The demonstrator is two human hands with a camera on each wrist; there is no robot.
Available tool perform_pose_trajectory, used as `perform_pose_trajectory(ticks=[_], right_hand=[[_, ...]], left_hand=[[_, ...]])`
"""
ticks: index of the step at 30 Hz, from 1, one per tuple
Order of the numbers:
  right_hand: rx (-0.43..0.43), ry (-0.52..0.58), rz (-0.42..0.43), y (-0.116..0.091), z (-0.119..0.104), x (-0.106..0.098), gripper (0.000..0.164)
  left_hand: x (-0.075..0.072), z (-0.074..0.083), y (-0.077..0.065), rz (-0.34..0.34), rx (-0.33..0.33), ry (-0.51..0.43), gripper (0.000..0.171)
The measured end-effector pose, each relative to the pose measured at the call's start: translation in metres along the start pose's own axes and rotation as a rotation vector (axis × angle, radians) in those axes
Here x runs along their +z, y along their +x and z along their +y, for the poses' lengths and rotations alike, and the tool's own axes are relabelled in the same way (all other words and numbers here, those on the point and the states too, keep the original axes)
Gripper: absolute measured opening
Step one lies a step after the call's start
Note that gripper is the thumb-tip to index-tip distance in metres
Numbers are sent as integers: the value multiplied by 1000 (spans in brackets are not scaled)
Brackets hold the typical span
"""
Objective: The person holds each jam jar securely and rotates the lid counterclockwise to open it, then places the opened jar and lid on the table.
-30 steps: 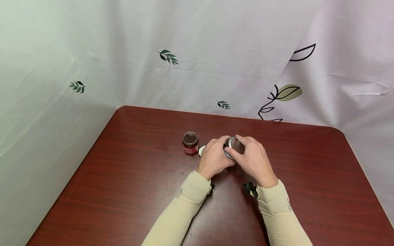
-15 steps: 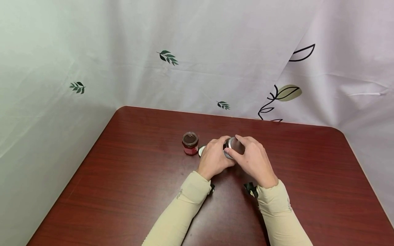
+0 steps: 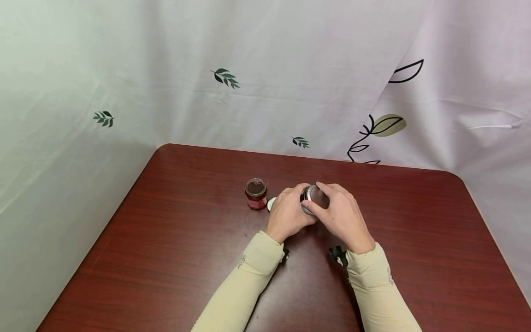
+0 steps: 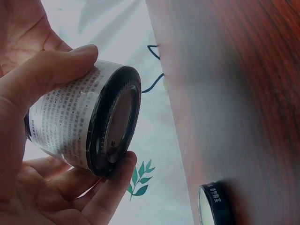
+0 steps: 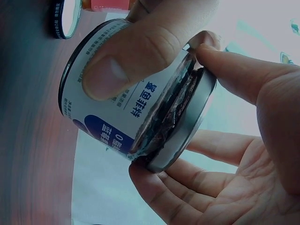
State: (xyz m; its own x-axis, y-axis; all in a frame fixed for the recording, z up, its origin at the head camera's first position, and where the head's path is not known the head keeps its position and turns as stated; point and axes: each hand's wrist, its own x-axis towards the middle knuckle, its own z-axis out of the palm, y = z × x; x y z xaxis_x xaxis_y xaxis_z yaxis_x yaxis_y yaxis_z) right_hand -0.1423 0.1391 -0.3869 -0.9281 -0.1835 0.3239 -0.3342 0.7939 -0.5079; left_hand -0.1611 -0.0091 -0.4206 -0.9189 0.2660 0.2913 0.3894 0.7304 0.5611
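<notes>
Both hands are on one glass jar [image 5: 119, 123] of dark contents, with a white and blue label, held tilted above the table. My left hand [image 3: 289, 212] grips the jar's body, its thumb lying across the label and its fingers round the other side. In the left wrist view the jar's dark base [image 4: 119, 119] faces the table side. My right hand [image 3: 342, 214] holds the grey metal lid [image 5: 187, 126] at the jar's other end, between thumb and fingers. Wrinkled dark film shows between lid and label; whether the lid turns freely I cannot tell.
A second jar [image 3: 256, 194], with dark red contents and no lid on it, stands upright left of my hands. Beside it lies a loose lid [image 4: 215, 206], black outside and pale inside, partly hidden by my left hand in the head view. A curtain borders the wooden table [image 3: 186, 240].
</notes>
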Motion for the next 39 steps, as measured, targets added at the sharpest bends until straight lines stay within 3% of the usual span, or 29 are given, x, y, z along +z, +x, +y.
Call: perform_pose_trajectory(ticks=[39], right_hand=[[-52, 9, 13, -1, 4, 0, 58]], left_hand=[[1, 0, -1, -5, 4, 6, 68]])
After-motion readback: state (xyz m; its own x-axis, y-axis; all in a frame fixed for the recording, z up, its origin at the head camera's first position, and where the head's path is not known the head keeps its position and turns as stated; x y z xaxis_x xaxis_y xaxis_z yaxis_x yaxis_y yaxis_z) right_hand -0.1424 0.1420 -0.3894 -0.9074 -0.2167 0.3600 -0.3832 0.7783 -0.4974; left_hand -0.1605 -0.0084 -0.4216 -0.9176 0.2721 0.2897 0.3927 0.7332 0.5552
